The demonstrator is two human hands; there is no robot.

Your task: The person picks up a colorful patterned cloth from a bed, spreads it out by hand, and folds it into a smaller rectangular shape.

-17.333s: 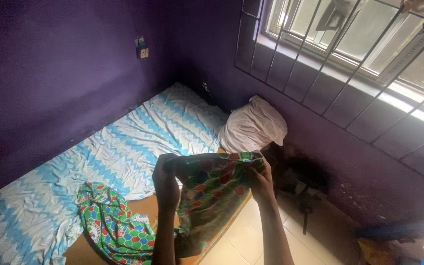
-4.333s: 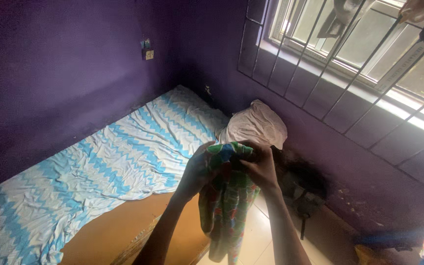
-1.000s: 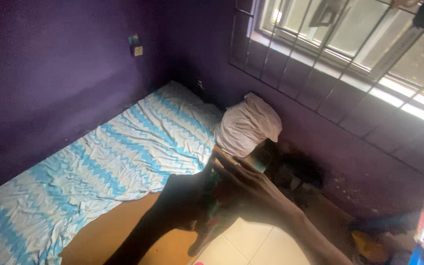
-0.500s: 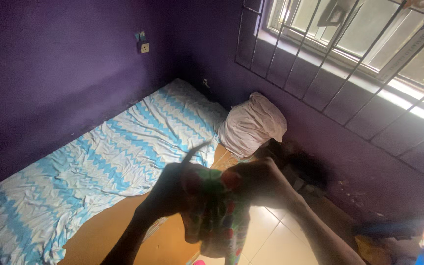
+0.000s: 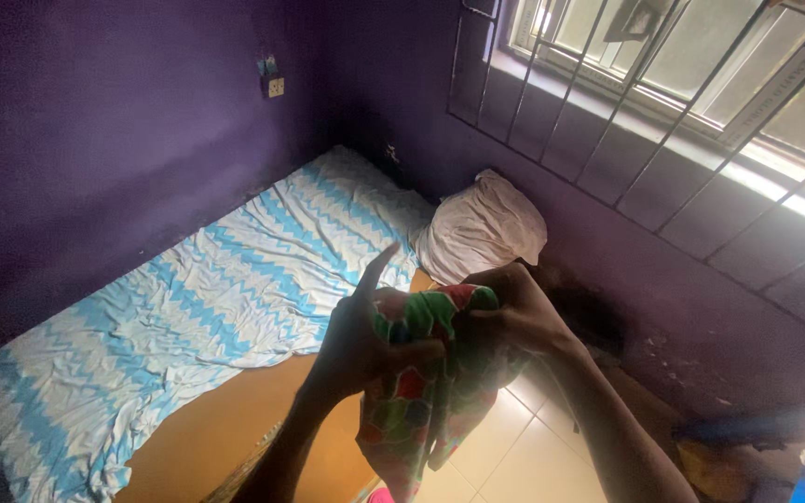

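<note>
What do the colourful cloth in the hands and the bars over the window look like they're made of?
The colourful cloth looks like thin woven printed fabric, probably cotton: matt, it bunches and hangs in soft folds between the left hand and right hand. The window bars look like painted metal: thin, straight, rigid rods, dull dark finish.

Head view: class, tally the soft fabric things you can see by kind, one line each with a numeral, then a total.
Patterned cloths, held in the left hand and right hand: 1
Zigzag bedsheets: 1
White pillows: 1
Total: 3
</note>
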